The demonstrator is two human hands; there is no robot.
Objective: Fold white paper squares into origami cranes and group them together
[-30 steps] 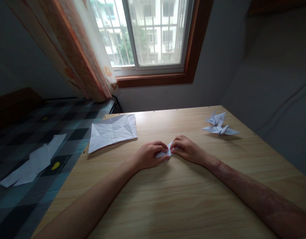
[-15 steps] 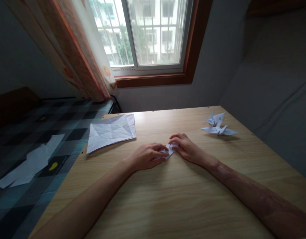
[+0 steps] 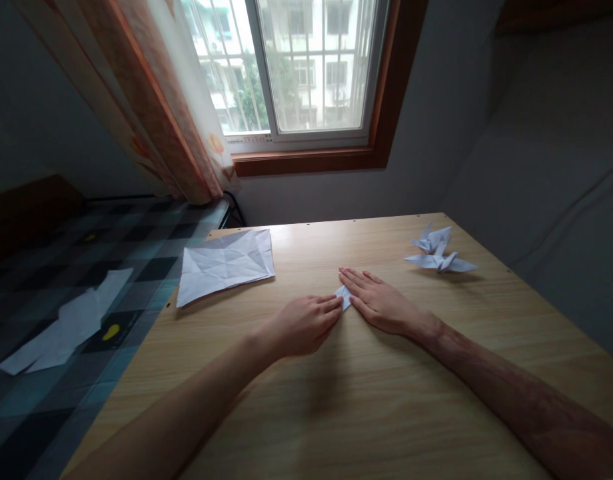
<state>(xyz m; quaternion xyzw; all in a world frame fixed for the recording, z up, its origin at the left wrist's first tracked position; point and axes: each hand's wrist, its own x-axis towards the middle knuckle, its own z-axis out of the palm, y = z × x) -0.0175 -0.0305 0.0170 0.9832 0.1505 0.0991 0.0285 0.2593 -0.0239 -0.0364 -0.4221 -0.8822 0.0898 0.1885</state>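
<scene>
A small folded piece of white paper (image 3: 344, 297) lies on the wooden table between my two hands, which hide most of it. From the left, my left hand (image 3: 306, 323) has its fingers pressed together on the paper's near edge; the thumb is hidden underneath. My right hand (image 3: 374, 300) lies flat over the paper's right part, fingers stretched out and palm down. Further right rest two folded paper cranes (image 3: 440, 261), one behind the other, out of reach of both hands.
Creased white sheets (image 3: 226, 265) lie at the table's back left. More white paper (image 3: 79, 319) is on the checked bed (image 3: 146, 270) left of the table (image 3: 306, 413). A window (image 3: 316, 73) and a curtain (image 3: 161, 100) are beyond the table.
My right hand has gone from curled fingers to lying flat on the paper. My left hand has shifted slightly right and nearer me, its fingers closer together. Less paper shows now.
</scene>
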